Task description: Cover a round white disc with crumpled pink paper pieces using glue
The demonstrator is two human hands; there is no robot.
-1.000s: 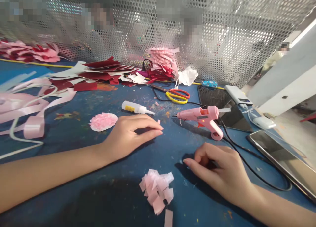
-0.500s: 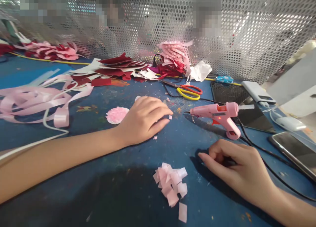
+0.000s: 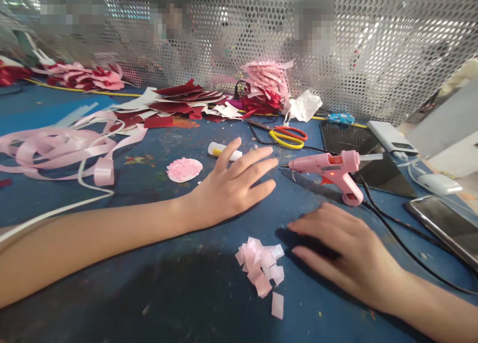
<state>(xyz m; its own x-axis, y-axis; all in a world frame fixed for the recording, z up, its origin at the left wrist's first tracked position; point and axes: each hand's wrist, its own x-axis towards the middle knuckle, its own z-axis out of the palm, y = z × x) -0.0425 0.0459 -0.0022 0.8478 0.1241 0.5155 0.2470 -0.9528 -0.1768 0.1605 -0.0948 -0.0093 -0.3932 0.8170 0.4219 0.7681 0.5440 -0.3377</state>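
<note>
My left hand (image 3: 239, 183) lies over the blue table with its fingers spread and nothing held. Just behind its fingers is a white glue stick with a yellow label (image 3: 224, 151), partly covered by the forefinger. A white disc covered in pink paper bits (image 3: 184, 169) rests left of that hand. My right hand (image 3: 343, 253) hovers low at the right, thumb and fingers apart, a little blurred. Between the hands and nearer to me sits a small pile of pink paper squares (image 3: 261, 266). A pink hot glue gun (image 3: 324, 166) with its red light on lies beyond my right hand.
Scissors with red and yellow handles (image 3: 287, 137) lie behind the glue gun. Pink ribbon (image 3: 56, 144) is coiled at left. Red and white sheets (image 3: 179, 104) are stacked by the perforated metal screen (image 3: 224, 39). A phone (image 3: 444, 228) and black cables are at right.
My left hand has come nearer and its fingers have spread, uncovering the glue stick and more of the disc. My right hand has opened from a curled pose and shifted slightly left.
</note>
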